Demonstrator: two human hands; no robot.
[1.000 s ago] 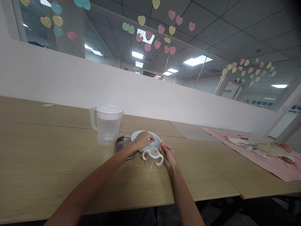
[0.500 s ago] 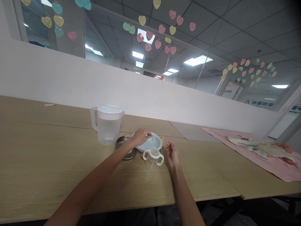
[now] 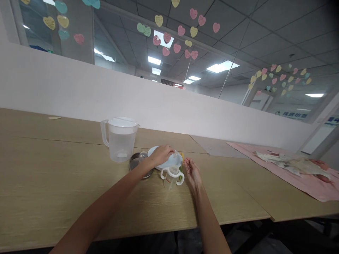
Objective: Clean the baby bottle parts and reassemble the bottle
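Over a pale blue bowl (image 3: pixel 168 163) my left hand (image 3: pixel 163 154) pinches a small clear piece (image 3: pixel 175 154), perhaps a bottle nipple; it is too small to name surely. To the right of the bowl is my right hand (image 3: pixel 194 173), palm turned inward, fingers loosely bent and apart with nothing visible in them. A clear baby bottle (image 3: pixel 170 180) with two white handles stands uncapped in front of the bowl. Left of the bowl, a round metal dish (image 3: pixel 134 164) holds a clear dome-shaped cap (image 3: pixel 143 155), partly hidden by my left forearm.
A lidded clear plastic pitcher (image 3: pixel 122 143) stands behind the metal dish. Something yellow and green (image 3: pixel 182 155) sits at the bowl's right edge. On the far right a doll in white clothing (image 3: pixel 293 165) lies on a pink mat (image 3: pixel 265 164). A white wall (image 3: pixel 79 91) runs behind the table.
My left hand has moved slightly right over the bowl with the small clear piece. My right hand has shifted a little left, closer to the bowl.
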